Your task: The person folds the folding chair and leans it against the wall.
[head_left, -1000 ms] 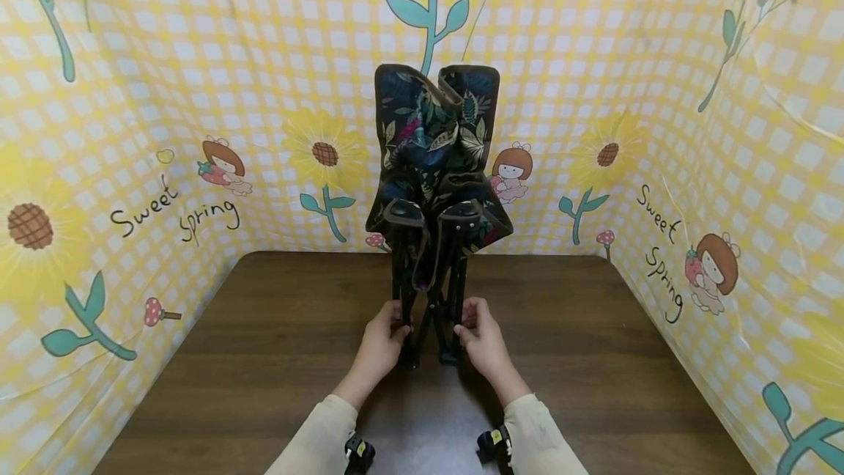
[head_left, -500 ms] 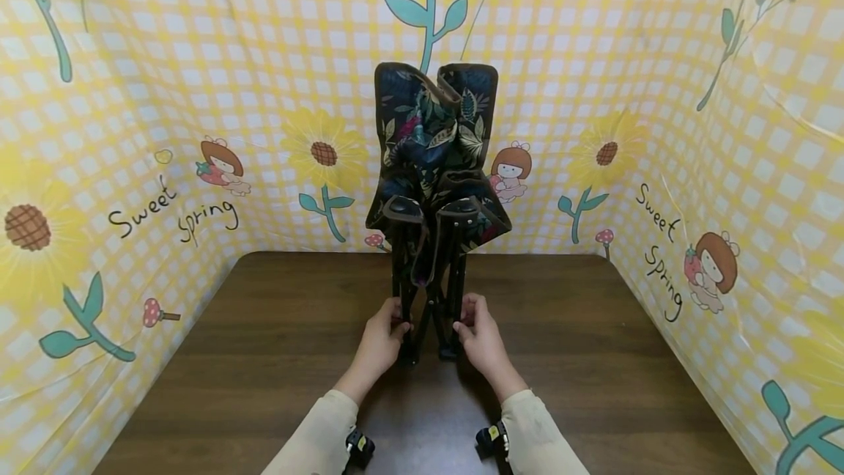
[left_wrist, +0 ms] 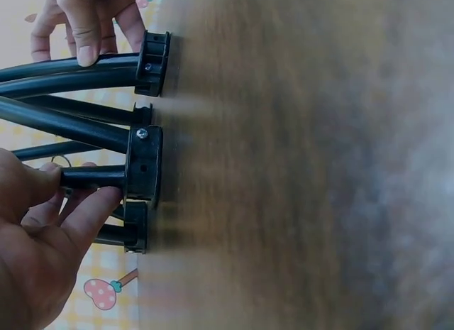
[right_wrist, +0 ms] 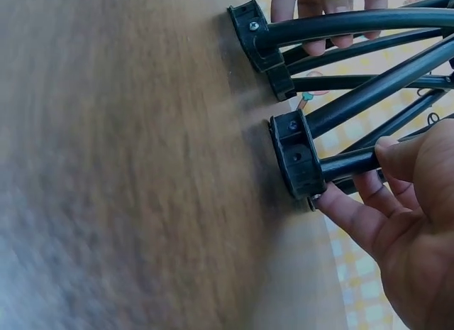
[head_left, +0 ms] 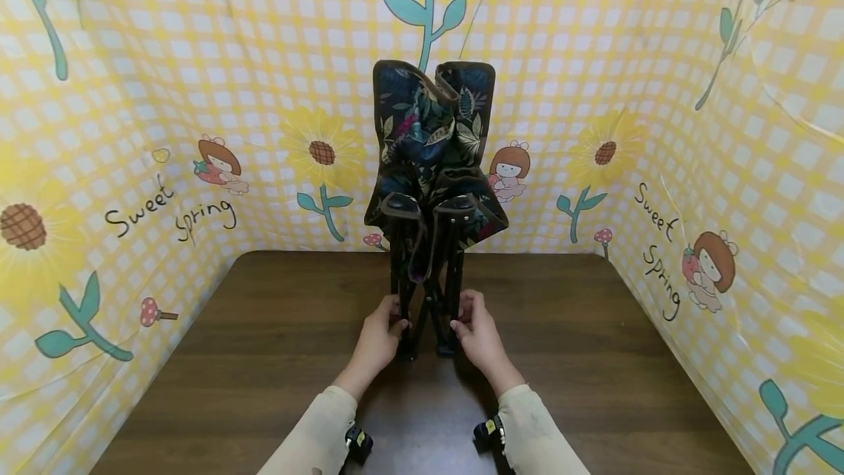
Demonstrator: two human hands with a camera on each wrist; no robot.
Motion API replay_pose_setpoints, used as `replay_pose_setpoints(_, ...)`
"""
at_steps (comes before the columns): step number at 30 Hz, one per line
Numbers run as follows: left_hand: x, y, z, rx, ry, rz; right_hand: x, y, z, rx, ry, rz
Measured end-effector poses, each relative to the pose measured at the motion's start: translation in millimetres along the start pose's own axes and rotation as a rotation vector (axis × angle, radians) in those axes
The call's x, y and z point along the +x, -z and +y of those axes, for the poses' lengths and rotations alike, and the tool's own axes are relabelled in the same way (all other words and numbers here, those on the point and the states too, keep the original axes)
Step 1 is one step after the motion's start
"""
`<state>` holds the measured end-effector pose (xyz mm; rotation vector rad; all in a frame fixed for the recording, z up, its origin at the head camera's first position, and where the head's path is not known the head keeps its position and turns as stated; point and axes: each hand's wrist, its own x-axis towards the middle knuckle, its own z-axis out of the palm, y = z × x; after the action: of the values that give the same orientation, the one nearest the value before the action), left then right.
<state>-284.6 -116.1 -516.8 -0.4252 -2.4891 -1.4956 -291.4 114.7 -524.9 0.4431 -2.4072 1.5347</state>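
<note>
A folding chair (head_left: 431, 138) with dark leaf-print fabric stands upright, folded narrow, at the middle of the table. Its black tube legs cross below the seat and end in black plastic feet (left_wrist: 145, 163). My left hand (head_left: 380, 332) pinches the front left leg tube (left_wrist: 92, 177) low down, thumb on the near side. On the other side my right hand (head_left: 479, 328) pinches the front right leg tube (right_wrist: 347, 162) just above its foot (right_wrist: 294, 156). Both sets of fingertips reach behind the tubes, partly hidden in the head view.
The brown wooden table (head_left: 264, 372) has rounded back corners. Yellow checked cloth (head_left: 554, 79) with flowers and cartoon figures hangs behind it and along both sides. A black wrist camera sits on each cream sleeve (head_left: 316, 424).
Both hands keep their hold on the legs. In the head view the chair and hands shift very slightly up, the backdrop drifting slightly left along with them.
</note>
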Motion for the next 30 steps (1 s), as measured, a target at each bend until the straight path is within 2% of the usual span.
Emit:
replay_pose_setpoints(4,0.4,0.9,-2.3,-0.038,0.04,-0.011,1.4,-0.6,2.6,-0.001,-0.012,-0.012)
replay_pose_setpoints(13,4.2,2.1,-5.1,-0.06,0.026,-0.028,4.5,2.3,2.4,0.004,0.017,-0.02)
replay_pose_setpoints(30,13.9,0.6,-11.0,-0.022,0.0,-0.012,13.3,0.0,4.8,-0.021,0.012,-0.003)
